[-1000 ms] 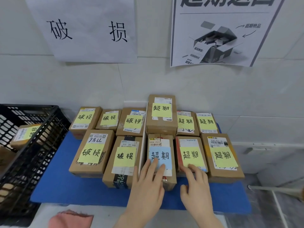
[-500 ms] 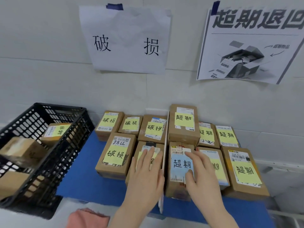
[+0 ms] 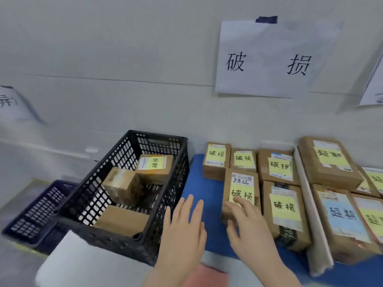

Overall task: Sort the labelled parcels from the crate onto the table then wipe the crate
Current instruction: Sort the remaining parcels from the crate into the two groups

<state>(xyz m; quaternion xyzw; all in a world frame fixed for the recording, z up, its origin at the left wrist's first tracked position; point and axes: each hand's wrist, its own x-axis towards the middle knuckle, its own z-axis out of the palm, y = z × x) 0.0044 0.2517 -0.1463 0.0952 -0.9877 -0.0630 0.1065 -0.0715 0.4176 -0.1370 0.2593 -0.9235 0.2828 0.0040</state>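
Observation:
A black plastic crate (image 3: 165, 206) stands left of the blue table mat (image 3: 209, 220). Inside it lie three cardboard parcels: one with a yellow label (image 3: 154, 167) at the back, a tilted one (image 3: 122, 186) in the middle and a plain one (image 3: 122, 221) at the front. Several labelled parcels sit in rows on the mat, among them one marked 98LL (image 3: 241, 190). My left hand (image 3: 183, 233) hovers flat and empty beside the crate's right wall. My right hand (image 3: 248, 230) is spread, empty, over the near corner of the 98LL parcel.
A white divider (image 3: 310, 214) splits the parcels into two groups. A paper sign (image 3: 269, 59) hangs on the wall above them. A dark blue crate (image 3: 39, 212) sits lower at the left. A pink cloth (image 3: 205, 275) lies at the near table edge.
My view has swung left, bringing the crate toward the middle. Both hands have left the parcels by the divider and moved left toward the crate.

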